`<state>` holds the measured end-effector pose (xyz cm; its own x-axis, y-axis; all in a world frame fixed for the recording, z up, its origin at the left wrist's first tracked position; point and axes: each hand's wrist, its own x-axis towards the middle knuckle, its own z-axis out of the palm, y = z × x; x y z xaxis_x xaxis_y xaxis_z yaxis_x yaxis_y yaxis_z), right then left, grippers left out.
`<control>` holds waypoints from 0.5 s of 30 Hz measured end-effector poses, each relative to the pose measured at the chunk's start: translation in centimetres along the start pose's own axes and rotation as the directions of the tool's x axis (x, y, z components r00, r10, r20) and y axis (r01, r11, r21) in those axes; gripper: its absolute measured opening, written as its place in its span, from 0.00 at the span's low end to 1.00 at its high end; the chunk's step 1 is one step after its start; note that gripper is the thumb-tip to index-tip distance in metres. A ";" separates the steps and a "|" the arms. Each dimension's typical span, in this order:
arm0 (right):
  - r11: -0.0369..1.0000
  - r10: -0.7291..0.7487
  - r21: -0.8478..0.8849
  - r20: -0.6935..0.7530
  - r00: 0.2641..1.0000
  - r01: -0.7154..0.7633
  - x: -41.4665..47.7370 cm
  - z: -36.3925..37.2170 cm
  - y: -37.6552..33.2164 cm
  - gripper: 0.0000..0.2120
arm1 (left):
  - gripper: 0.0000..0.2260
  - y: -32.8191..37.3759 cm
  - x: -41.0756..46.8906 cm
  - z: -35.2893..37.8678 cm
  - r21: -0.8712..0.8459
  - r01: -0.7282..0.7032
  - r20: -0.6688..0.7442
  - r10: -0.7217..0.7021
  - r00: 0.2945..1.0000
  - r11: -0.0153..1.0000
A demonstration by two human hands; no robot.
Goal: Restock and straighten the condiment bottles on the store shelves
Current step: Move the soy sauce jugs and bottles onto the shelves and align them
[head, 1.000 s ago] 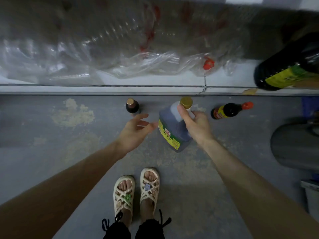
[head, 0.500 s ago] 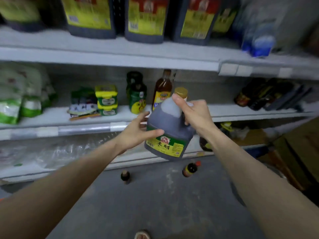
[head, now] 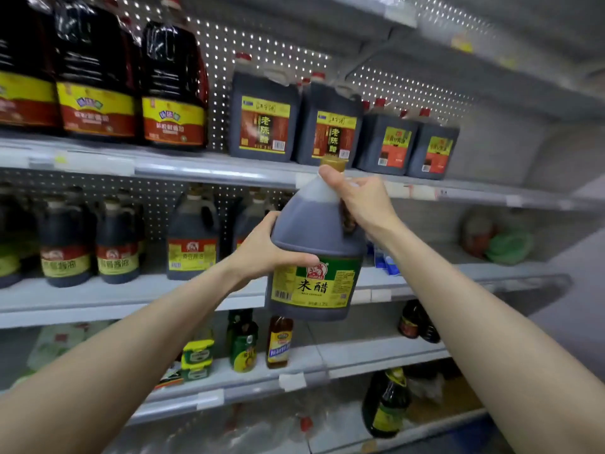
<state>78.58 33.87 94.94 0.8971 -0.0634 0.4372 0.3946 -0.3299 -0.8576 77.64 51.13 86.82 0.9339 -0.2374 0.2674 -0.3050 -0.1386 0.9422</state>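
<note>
I hold a large dark vinegar jug point(head: 314, 244) with a gold cap and a green and yellow label, upright in front of the shelves. My right hand point(head: 361, 199) grips its handle near the neck. My left hand point(head: 265, 249) wraps round the jug's left side, thumb across the front above the label. The jug hangs in the air before the second shelf point(head: 131, 293), where similar dark jugs point(head: 191, 237) stand to the left.
The upper shelf point(head: 212, 168) carries red-capped vinegar jugs point(head: 263, 117) and big soy sauce bottles point(head: 173, 90). Lower down stand small bottles point(head: 278, 342) and jars. A dark oil bottle point(head: 386, 404) sits at the bottom right. A green bag point(head: 507, 245) lies at the second shelf's right end.
The jug has been lifted from floor level up to the second shelf's height. My left hand, first apart from it, now holds its side. My view has swung upward.
</note>
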 end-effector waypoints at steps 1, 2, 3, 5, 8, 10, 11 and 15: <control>1.000 -0.029 -0.003 -0.002 1.000 0.029 0.2 -0.6 -1.0 0.28 | 0.35 1.3 0.1 0.1 0.010 -0.020 -0.002 0.020 1.000 1.000; 0.999 -0.045 -0.001 0.001 0.999 0.045 0.5 -1.2 -1.7 0.28 | 0.34 2.2 0.2 0.4 0.012 -0.034 -0.007 0.034 0.999 0.999; 0.998 -0.056 -0.003 -0.002 0.998 0.056 0.8 -1.9 -2.4 0.28 | 0.34 3.1 0.4 0.7 0.017 -0.050 -0.015 0.051 0.999 0.999; 0.997 -0.080 -0.009 0.000 0.997 0.080 1.3 -3.1 -3.3 0.29 | 0.33 4.5 0.9 1.4 0.011 -0.070 -0.027 0.070 0.997 0.997; 0.994 -0.109 0.017 0.010 0.994 0.109 2.4 -5.3 -3.3 0.29 | 0.32 5.9 2.2 3.0 0.026 -0.089 -0.045 0.090 0.995 0.996; 0.991 -0.132 0.016 0.018 0.991 0.131 3.5 -6.9 -2.6 0.27 | 0.37 6.5 3.4 4.4 0.050 -0.095 -0.054 0.098 0.994 0.994; 0.990 -0.140 0.004 0.026 0.990 0.140 4.0 -7.9 -2.3 0.27 | 0.40 6.6 4.2 5.3 0.057 -0.096 -0.062 0.099 0.993 0.994; 0.985 -0.172 0.025 0.073 0.982 0.171 6.4 -12.5 -0.1 0.28 | 0.40 6.8 7.2 9.9 0.063 -0.112 -0.096 0.118 0.988 0.992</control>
<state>81.77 21.69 101.15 0.8277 0.0629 0.5576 0.5471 -0.3118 -0.7769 80.47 38.93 93.12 0.9049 -0.1591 0.3947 -0.4191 -0.1714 0.8916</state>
